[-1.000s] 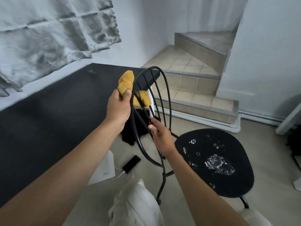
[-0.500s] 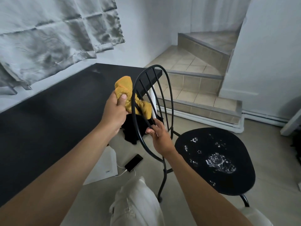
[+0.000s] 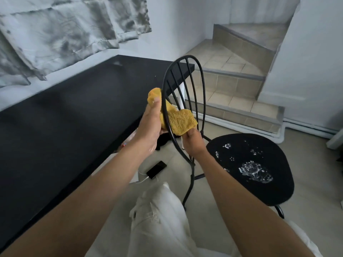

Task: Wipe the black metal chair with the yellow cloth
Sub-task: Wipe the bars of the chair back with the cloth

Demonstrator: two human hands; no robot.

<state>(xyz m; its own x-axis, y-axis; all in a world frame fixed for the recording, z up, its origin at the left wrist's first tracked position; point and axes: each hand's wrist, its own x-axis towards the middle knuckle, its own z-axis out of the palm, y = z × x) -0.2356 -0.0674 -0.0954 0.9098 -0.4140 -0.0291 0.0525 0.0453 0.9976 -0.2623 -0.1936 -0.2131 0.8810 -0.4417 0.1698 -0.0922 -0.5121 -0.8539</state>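
The black metal chair (image 3: 259, 167) stands on the floor to my right, its round seat spotted with white foam. Its looped backrest with thin bars rises in front of me. The yellow cloth (image 3: 179, 120) is threaded through the backrest bars, low on the loop. My left hand (image 3: 151, 123) grips the cloth's upper left end outside the frame, thumb on top. My right hand (image 3: 193, 142) pinches the cloth's lower right end on the inner side, next to the frame.
A long black table (image 3: 65, 123) fills the left. On the floor under it lie a black phone (image 3: 156, 169) with a white cable and a dark rag (image 3: 163, 140). Tiled steps (image 3: 239, 93) rise behind the chair. My white trouser knee (image 3: 159, 216) is below.
Both hands slid the cloth down the backrest from near its top left. The right hand left the bars and took the cloth's lower end.
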